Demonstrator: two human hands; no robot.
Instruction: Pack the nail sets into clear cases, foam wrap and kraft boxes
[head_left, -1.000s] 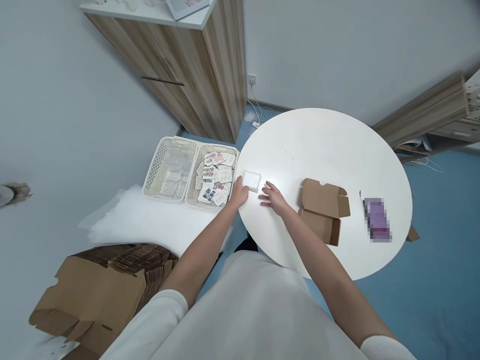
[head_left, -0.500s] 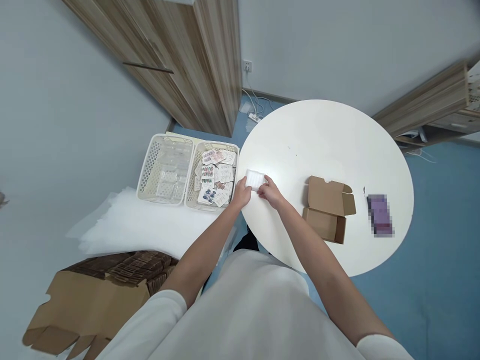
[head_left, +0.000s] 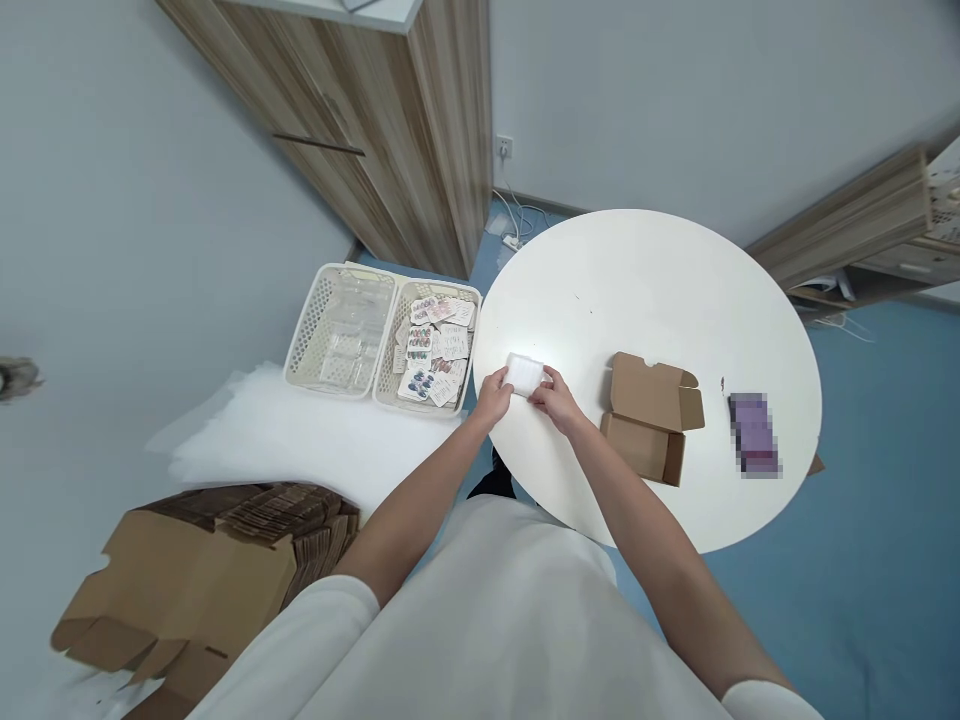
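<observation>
Directly between the left hand (head_left: 494, 397) and the right hand (head_left: 558, 400) sits a small white packet (head_left: 525, 372), each hand gripping its own side, over the desk (head_left: 667, 290).

Right of the card basket (head_left: 386, 378), the packet (head_left: 524, 374) apparently lies on the table (head_left: 675, 290), left of the box (head_left: 646, 402).

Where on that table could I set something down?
The far half of the round table, beyond the white packet and open cardboard box, is bare but for tiny specks. A smaller patch lies between packet and near edge. It's crowded where the left hand and right hand hold the packet, and at right, around the box and blurred purple item.
</observation>
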